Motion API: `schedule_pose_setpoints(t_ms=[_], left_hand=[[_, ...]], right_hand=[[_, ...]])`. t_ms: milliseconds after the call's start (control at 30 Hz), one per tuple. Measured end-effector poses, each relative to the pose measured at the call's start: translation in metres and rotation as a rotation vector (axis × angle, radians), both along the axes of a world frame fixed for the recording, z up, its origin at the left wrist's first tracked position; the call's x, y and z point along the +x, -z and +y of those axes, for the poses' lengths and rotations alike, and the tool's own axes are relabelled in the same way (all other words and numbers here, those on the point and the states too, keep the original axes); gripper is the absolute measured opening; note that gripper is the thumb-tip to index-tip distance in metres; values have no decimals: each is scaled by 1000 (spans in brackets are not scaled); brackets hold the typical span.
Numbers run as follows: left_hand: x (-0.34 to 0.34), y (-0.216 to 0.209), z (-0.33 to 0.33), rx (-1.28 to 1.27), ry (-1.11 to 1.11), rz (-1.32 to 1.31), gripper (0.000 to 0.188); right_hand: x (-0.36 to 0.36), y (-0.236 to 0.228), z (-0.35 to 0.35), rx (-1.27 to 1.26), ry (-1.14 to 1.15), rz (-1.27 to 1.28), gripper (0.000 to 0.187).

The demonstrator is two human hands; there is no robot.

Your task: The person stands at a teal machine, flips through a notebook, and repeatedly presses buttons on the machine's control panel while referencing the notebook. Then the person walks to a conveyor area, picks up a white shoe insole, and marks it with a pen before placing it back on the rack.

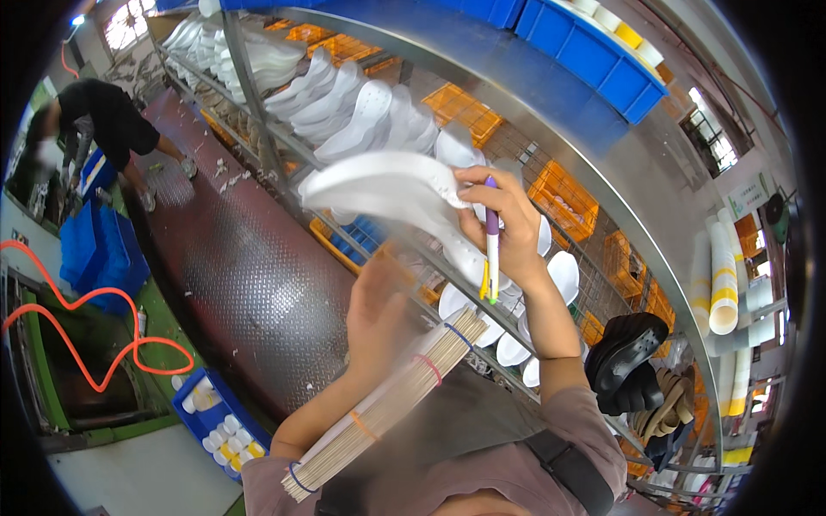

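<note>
My right hand is closed on a white foam shoe sole, pinching its end between thumb and fingers. The sole is curved and smeared by motion, and a second white sole-like part hangs below the grip. A pen with a purple and white barrel stands upright against the same hand's fingers. My left hand is raised below the sole, apart from it and too blurred to read its fingers. Between my left forearm and chest rests a thick bundle of thin boards, bound with coloured elastic bands.
A metal rack ahead carries rows of white soles; orange crates sit behind. Blue bins stand on its top. Black clogs hang at right. Across the plate floor, a person bends at far left beside an orange hose.
</note>
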State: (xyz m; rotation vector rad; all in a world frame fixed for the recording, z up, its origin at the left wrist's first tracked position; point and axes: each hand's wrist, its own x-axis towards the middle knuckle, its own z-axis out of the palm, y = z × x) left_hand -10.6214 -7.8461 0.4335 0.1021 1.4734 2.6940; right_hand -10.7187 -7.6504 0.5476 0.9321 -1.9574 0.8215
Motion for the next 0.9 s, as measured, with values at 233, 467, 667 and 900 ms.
schedule_pose_setpoints(t_ms=[233,467,667,900], left_hand=[[-3,-3,-2,203,-149,-115,55],[-3,-9,1,254,-101,-311,43],[-3,-9,6,300,-61,-301,41],[-1,-4,3,313,-59,-327,41]], right_hand=[[20,30,7,32,-214,-388,33],[34,27,4,8,-151,-406,33],[37,20,-2,-27,-47,-331,28],[36,18,1,4,73,-424,13]])
